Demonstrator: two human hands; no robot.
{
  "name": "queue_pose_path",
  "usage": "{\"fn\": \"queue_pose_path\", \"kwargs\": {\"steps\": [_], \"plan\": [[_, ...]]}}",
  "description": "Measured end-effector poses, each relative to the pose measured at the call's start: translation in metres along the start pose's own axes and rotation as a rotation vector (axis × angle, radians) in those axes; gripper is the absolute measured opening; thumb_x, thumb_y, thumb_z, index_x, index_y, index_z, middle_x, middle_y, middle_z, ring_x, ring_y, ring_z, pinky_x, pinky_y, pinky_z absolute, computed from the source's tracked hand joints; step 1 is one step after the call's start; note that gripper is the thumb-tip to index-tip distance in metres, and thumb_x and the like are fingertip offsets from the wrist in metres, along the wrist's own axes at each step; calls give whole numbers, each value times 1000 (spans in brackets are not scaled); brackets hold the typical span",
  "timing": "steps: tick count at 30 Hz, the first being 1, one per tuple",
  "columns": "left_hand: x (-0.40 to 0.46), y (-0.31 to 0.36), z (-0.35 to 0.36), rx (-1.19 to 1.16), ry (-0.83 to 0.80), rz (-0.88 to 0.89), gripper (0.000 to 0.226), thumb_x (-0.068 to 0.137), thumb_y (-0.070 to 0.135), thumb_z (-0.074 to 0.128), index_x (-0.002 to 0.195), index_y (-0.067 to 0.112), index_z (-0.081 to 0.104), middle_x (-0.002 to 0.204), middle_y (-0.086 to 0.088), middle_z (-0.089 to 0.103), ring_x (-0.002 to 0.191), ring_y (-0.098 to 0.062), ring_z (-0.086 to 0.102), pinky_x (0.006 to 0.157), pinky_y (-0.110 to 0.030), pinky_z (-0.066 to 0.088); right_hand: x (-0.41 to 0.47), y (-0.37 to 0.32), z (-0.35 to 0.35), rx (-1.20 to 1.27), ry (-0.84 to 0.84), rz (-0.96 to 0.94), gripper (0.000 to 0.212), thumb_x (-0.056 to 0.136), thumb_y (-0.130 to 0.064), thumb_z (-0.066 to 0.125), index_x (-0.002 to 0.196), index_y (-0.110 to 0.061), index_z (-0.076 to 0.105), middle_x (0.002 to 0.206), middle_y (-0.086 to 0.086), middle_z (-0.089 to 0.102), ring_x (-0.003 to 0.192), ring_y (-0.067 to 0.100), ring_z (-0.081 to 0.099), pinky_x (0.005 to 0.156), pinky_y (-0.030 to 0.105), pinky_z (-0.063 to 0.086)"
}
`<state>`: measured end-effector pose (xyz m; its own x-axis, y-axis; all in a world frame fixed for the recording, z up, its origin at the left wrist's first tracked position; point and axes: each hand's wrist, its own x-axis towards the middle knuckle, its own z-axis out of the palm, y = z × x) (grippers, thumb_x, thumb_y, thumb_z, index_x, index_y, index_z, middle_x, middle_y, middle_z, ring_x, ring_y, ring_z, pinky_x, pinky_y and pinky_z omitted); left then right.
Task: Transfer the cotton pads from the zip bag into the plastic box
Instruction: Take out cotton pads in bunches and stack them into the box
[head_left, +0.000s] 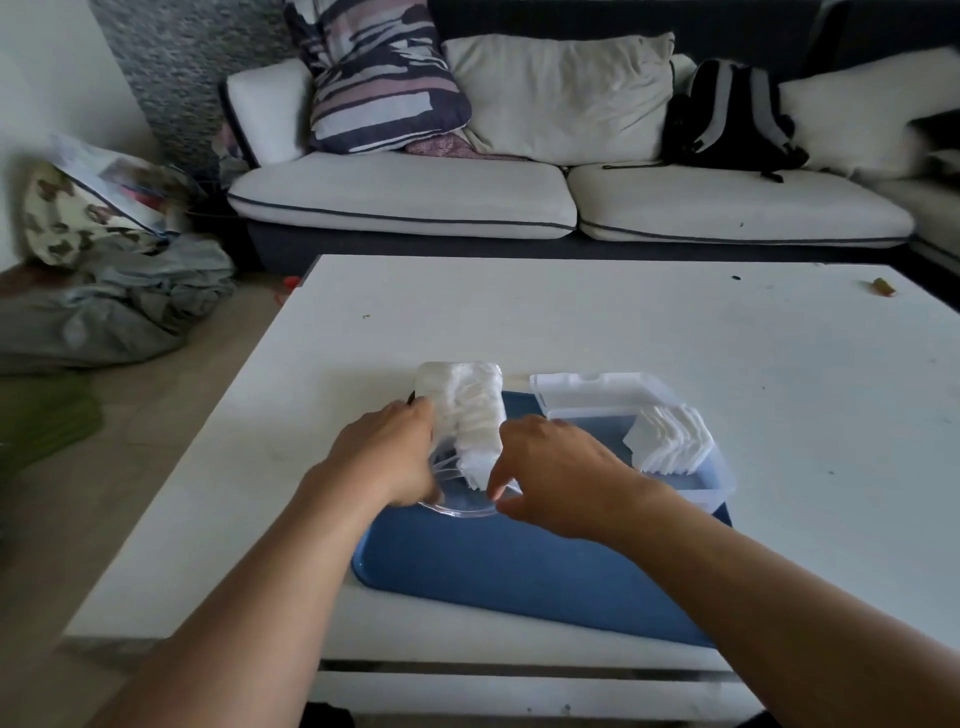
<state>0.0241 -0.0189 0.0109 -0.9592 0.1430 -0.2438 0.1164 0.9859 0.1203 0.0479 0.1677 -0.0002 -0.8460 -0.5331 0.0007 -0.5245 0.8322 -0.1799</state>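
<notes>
A clear zip bag (457, 400) packed with white cotton pads (475, 415) lies at the back left of a blue tray (519, 561). My left hand (384, 452) grips the bag's left side near its open mouth. My right hand (550, 467) has its fingers curled at the mouth of the bag and pinches the nearest pads. To the right stands the clear plastic box (722, 483) with its lid (597, 389) flipped open at the back. A stack of cotton pads (670, 439) leans inside the box at its right end.
The tray sits on a white low table (623, 322). A small object (883, 287) lies at the table's far right. Behind it is a white sofa (415, 197) with cushions and a black backpack (727, 119). Clothes and bags (104, 291) lie on the floor to the left.
</notes>
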Motion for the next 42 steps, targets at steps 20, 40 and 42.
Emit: {"fn": "queue_pose_path", "kwargs": {"steps": [20, 40, 42], "plan": [[14, 2, -2, -372, 528, 155, 8, 100, 22, 51, 93, 20, 48, 99, 3, 57, 81, -23, 60, 68, -37, 52, 39, 13, 17, -96, 300, 133, 58, 85, -27, 74, 139, -28, 52, 136, 0, 48, 120, 26, 49, 89, 36, 49], [19, -6, 4, -397, 306, 99, 9, 96, 17, 53, 100, 17, 61, 100, 3, 63, 90, -24, 62, 76, -35, 52, 13, 21, -16, 620, 189, 88, 31, 66, -15, 88, 78, -28, 63, 104, -9, 71, 88, 3, 62, 83, 21, 51], [18, -6, 3, -392, 269, 93, 8, 95, 15, 54, 97, 19, 61, 97, 5, 63, 89, -24, 63, 74, -32, 51, 10, 27, -21, 852, 176, 163, 30, 68, -8, 89, 82, -18, 65, 89, -6, 70, 75, 5, 61, 74, 26, 51]]}}
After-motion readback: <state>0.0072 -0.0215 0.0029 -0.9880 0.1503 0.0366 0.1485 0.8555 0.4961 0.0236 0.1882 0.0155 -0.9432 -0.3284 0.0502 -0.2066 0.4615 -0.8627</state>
